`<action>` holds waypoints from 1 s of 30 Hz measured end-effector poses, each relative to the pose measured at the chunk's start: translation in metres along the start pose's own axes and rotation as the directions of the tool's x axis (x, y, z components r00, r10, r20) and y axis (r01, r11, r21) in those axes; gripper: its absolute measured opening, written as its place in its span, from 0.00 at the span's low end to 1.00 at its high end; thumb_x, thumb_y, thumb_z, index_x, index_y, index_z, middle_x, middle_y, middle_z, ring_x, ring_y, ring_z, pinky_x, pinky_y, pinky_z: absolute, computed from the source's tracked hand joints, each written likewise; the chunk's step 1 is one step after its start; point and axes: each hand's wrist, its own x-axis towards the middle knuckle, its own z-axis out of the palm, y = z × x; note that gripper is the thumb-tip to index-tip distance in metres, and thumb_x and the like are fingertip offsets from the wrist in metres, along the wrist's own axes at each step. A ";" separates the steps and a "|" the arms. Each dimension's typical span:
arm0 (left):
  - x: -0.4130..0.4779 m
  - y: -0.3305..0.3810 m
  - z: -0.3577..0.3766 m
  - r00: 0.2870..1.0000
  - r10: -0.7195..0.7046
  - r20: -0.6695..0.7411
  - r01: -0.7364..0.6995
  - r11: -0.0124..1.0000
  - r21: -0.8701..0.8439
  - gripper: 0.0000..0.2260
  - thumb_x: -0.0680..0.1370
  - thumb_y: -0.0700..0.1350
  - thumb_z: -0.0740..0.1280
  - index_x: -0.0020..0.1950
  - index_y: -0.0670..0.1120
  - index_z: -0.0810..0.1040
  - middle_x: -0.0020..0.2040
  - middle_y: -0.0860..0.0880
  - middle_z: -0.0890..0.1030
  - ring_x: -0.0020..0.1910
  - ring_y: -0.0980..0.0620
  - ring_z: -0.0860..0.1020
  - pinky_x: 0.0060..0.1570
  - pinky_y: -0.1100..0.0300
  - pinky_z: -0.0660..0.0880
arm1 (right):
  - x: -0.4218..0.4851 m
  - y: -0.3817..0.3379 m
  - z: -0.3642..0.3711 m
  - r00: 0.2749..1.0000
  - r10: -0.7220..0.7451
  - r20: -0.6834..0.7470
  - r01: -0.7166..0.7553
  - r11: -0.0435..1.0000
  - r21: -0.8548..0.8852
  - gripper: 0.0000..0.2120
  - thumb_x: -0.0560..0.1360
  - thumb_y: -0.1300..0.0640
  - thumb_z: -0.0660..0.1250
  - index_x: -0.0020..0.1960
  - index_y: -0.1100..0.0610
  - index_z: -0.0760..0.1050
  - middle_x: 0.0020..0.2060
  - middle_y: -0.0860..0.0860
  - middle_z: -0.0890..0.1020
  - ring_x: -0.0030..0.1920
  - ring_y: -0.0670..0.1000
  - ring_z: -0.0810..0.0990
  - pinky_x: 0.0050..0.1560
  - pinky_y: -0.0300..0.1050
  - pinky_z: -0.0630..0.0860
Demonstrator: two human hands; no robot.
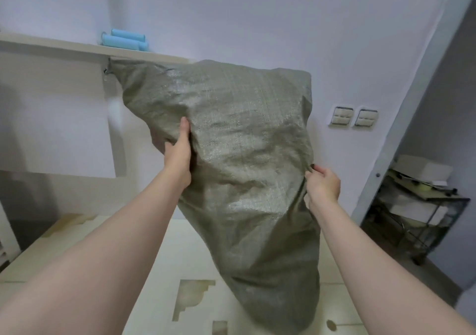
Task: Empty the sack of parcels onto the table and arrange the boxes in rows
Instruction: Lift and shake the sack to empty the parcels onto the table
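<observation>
Spreading beneath the sack, the cream table (144, 296) shows patches of peeled surface. The grey-green woven sack (244, 154) is held up over it, bulging, its narrower lower end reaching down to the tabletop; contact there cannot be confirmed. Its contents are hidden. A wall shelf (64, 46) runs behind and left of the sack's top; a wire rack (417, 213) stands to its right. The left hand (179, 154) grips a fold on the sack's left side. The right hand (322, 184) pinches fabric at its right edge, fingers curled. Blue rolls (126, 41) lie above-left of the sack; two wall switches (353, 117) sit to its right.
</observation>
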 end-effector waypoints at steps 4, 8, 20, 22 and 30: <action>0.000 -0.006 0.016 0.998 -0.010 0.055 0.013 0.998 -0.065 0.43 0.64 0.72 0.70 0.72 0.50 0.68 0.65 0.51 0.77 0.61 0.46 0.77 0.65 0.48 0.72 | 0.019 -0.021 0.004 0.933 0.163 0.320 -0.202 0.975 0.092 0.39 0.70 0.28 0.61 0.68 0.55 0.71 0.62 0.51 0.78 0.63 0.57 0.76 0.65 0.56 0.73; 0.002 -0.015 0.027 1.000 0.028 0.001 -0.028 0.996 -0.087 0.35 0.71 0.69 0.65 0.70 0.48 0.71 0.63 0.51 0.77 0.61 0.47 0.76 0.66 0.49 0.71 | 0.051 -0.028 0.012 0.903 0.119 0.412 -0.149 0.988 0.040 0.48 0.61 0.23 0.66 0.74 0.46 0.62 0.67 0.50 0.75 0.65 0.57 0.75 0.65 0.63 0.72; -0.006 0.038 -0.007 0.970 0.242 -0.030 -0.241 0.936 -0.256 0.20 0.82 0.59 0.58 0.69 0.50 0.74 0.63 0.51 0.79 0.61 0.51 0.77 0.67 0.50 0.72 | 0.004 -0.031 0.061 0.905 -0.035 0.423 -0.132 0.924 0.360 0.09 0.83 0.54 0.56 0.58 0.53 0.73 0.57 0.58 0.80 0.57 0.58 0.80 0.60 0.61 0.77; -0.007 0.050 -0.012 0.971 0.239 -0.013 -0.233 0.931 -0.281 0.21 0.82 0.59 0.58 0.71 0.51 0.72 0.63 0.52 0.79 0.60 0.52 0.78 0.66 0.50 0.73 | 0.001 -0.045 0.061 0.904 -0.066 0.422 -0.120 0.909 0.399 0.09 0.84 0.53 0.56 0.55 0.52 0.74 0.56 0.58 0.81 0.57 0.58 0.81 0.60 0.62 0.77; -0.020 0.042 -0.004 0.940 0.322 0.109 -0.260 0.887 -0.382 0.17 0.83 0.55 0.58 0.69 0.51 0.74 0.62 0.50 0.81 0.61 0.48 0.79 0.63 0.48 0.74 | -0.003 -0.028 0.036 0.929 -0.120 0.350 -0.071 0.870 0.488 0.11 0.84 0.56 0.54 0.51 0.53 0.76 0.57 0.60 0.81 0.58 0.59 0.80 0.64 0.59 0.74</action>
